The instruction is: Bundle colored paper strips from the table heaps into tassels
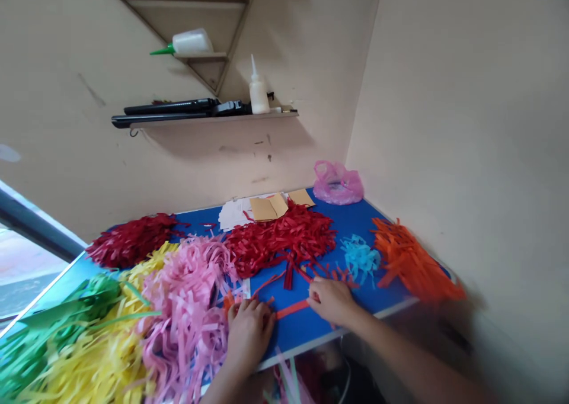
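An orange-red fringed paper strip (292, 310) stretches low over the blue table between my two hands. My left hand (249, 327) has its fingers curled down over the strip's left end, where some orange fringe (230, 301) pokes out. At the other end, my right hand (331, 300) is closed in a pinch; its fingertips are partly hidden. Thin red strands lie just beyond it. A heap of red paper fringe (284, 235) sits behind both hands, and pink fringe (191, 297) is piled beside my left hand.
Yellow (98, 350) and green fringe (66, 312) spread leftward; dark red fringe (133, 238) lies behind. Blue fringe (361, 257) and orange fringe (411, 262) are on the right. A pink plastic bag (338, 185) occupies the back corner. Glue bottles (259, 94) stand on wall shelves.
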Demonstrator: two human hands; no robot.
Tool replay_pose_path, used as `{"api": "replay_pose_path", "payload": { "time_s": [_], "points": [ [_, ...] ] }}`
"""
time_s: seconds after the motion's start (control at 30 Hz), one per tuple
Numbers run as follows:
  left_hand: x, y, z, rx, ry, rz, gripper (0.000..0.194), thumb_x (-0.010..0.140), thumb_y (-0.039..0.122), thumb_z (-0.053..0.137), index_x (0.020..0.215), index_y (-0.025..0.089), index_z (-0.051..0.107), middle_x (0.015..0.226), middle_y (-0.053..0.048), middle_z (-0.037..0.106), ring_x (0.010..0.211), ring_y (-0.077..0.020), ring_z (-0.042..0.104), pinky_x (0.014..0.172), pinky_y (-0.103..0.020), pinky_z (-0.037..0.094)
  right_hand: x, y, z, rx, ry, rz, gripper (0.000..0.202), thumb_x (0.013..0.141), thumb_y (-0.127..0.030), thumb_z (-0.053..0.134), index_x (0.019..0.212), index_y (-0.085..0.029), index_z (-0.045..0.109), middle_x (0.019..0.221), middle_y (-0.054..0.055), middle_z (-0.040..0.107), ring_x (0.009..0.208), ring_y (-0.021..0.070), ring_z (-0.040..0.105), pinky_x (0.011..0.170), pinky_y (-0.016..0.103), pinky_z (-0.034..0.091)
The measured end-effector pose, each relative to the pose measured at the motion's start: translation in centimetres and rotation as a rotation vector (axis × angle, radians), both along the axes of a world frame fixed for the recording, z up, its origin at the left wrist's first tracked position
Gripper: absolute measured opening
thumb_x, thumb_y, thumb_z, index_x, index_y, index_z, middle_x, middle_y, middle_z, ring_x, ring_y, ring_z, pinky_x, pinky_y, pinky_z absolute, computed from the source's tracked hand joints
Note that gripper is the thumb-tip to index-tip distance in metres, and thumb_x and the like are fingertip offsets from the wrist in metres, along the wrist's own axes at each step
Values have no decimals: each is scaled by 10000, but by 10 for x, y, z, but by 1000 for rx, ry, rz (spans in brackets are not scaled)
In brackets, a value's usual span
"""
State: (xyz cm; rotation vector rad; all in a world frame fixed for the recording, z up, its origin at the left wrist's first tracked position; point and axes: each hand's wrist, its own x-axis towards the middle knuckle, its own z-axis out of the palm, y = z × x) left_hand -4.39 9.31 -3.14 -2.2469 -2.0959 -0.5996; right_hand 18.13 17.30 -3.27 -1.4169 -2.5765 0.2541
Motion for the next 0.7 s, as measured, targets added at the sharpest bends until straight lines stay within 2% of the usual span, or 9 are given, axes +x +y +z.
{"api": "replay_pose_path", "payload": {
  "time_s": [0.07, 0.17, 0.3, 0.37, 0.5, 0.6, 0.7],
  "points": [
    [2, 0, -1, 52, 35, -54, 191, 879, 187, 561, 907, 291, 718, 921, -12, 713, 974, -249, 606, 975, -490, 320, -1, 0, 3, 27, -27, 58, 102, 883, -272, 588, 897, -206, 664, 965, 24, 671, 761, 162, 632, 626, 257, 363],
    [3, 0, -4, 172, 128, -195, 329, 860, 124, 581, 978, 401, 712, 941, 30, 717, 1004, -244, 593, 1063, -538, 222, -3, -2, 7, 72, -70, 225, 151, 916, -254, 545, 902, -212, 690, 969, 34, 680, 800, 176, 629, 645, 271, 373],
    [7, 4, -8, 236, 142, -244, 201, 828, 162, 620, 893, 322, 723, 863, 14, 710, 977, -252, 591, 1123, -562, 160, -7, 0, 6, 131, -120, 385, 203, 943, -246, 513, 891, -187, 700, 892, 52, 692, 771, 185, 619, 614, 282, 363],
    [10, 9, -9, 253, 127, -242, 133, 835, 192, 617, 803, 277, 713, 809, 10, 701, 961, -247, 594, 1138, -557, 152, -8, 4, 5, 157, -135, 408, 200, 933, -219, 518, 862, -179, 700, 857, 53, 691, 753, 182, 615, 595, 282, 354],
    [15, 17, -15, 293, 118, -220, 218, 870, 165, 556, 708, 244, 679, 735, 13, 681, 911, -220, 602, 1130, -522, 189, -14, 5, 6, 200, -127, 348, 170, 912, -281, 560, 862, -201, 701, 882, 37, 694, 739, 183, 614, 588, 288, 363],
    [16, 18, -21, 344, 93, -224, 223, 873, 147, 536, 745, 245, 690, 753, 12, 693, 917, -210, 607, 1121, -485, 203, -23, -3, 3, 267, -79, 348, 130, 913, -281, 578, 914, -193, 675, 905, 30, 687, 740, 188, 610, 597, 297, 382],
    [8, 12, -24, 333, 112, -278, 212, 875, 132, 549, 876, 269, 710, 826, 14, 723, 962, -207, 611, 1091, -440, 225, -25, -11, -7, 290, -34, 378, 112, 905, -167, 572, 837, -166, 660, 823, 34, 680, 699, 183, 599, 579, 292, 381]
  ]
}}
